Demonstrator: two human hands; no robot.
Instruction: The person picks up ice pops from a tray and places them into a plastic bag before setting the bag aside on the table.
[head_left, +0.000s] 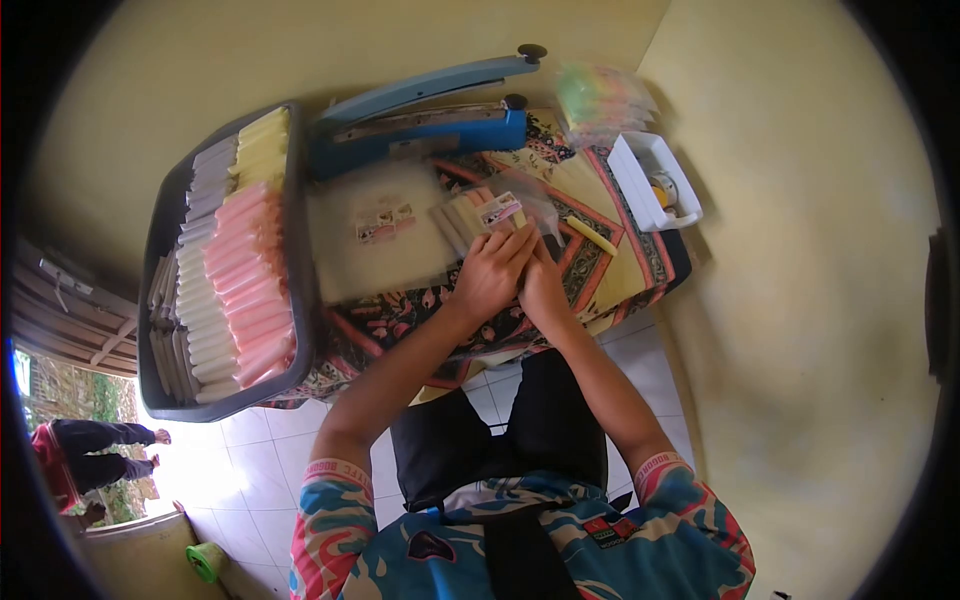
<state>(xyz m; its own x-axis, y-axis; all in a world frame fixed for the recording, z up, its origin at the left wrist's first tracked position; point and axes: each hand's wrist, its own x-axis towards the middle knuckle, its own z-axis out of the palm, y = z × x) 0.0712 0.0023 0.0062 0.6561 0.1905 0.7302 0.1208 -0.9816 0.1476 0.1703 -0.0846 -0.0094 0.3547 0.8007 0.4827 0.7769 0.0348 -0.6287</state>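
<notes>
A clear plastic bag (515, 205) with a printed label and several pink and pale sticks inside lies at the middle of the table. My left hand (495, 268) is closed at its near edge, fingers bent beside the label. Pressed against it, my right hand (542, 285) is closed on the same edge; its fingertips are partly hidden. A single pale yellow stick (592, 236) rests just right of the bag. To the left is a blurred stack of clear bags (350, 275) with small labels on top.
A dark tray (303, 250) full of wrapped pink, yellow, white and grey sticks stands left. At the back is a blue heat sealer (430, 135) with its arm raised. Colourful packed bags (600, 100) and a white box (640, 155) sit right. Another person's legs (100, 440) show far left.
</notes>
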